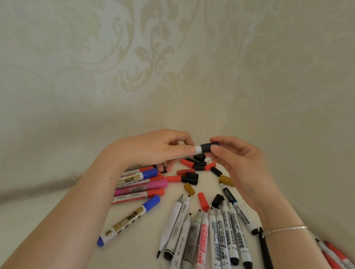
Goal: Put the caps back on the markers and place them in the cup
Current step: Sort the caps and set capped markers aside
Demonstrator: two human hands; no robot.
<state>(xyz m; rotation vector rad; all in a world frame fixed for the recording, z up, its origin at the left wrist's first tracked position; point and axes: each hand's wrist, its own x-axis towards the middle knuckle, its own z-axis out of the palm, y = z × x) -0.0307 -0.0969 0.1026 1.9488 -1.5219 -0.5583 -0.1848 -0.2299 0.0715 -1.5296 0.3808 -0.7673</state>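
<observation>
My left hand (156,147) grips a white marker (198,149) by its barrel, most of it hidden in my fist. My right hand (233,159) pinches the black cap (208,147) that sits on the marker's end, above the table. Below lie several loose caps, black (191,177), red (203,201) and mustard (189,188). Several uncapped white markers (215,242) fan out near me. Capped markers (141,184) with blue, pink and red caps lie in a pile at the left. No cup is in view.
The white table (39,229) meets a patterned wall (177,60) close behind my hands. A blue-capped marker (128,220) lies alone at the lower left. More red markers (340,263) and a black pen (266,256) lie at the lower right, by my right wrist with its bracelet.
</observation>
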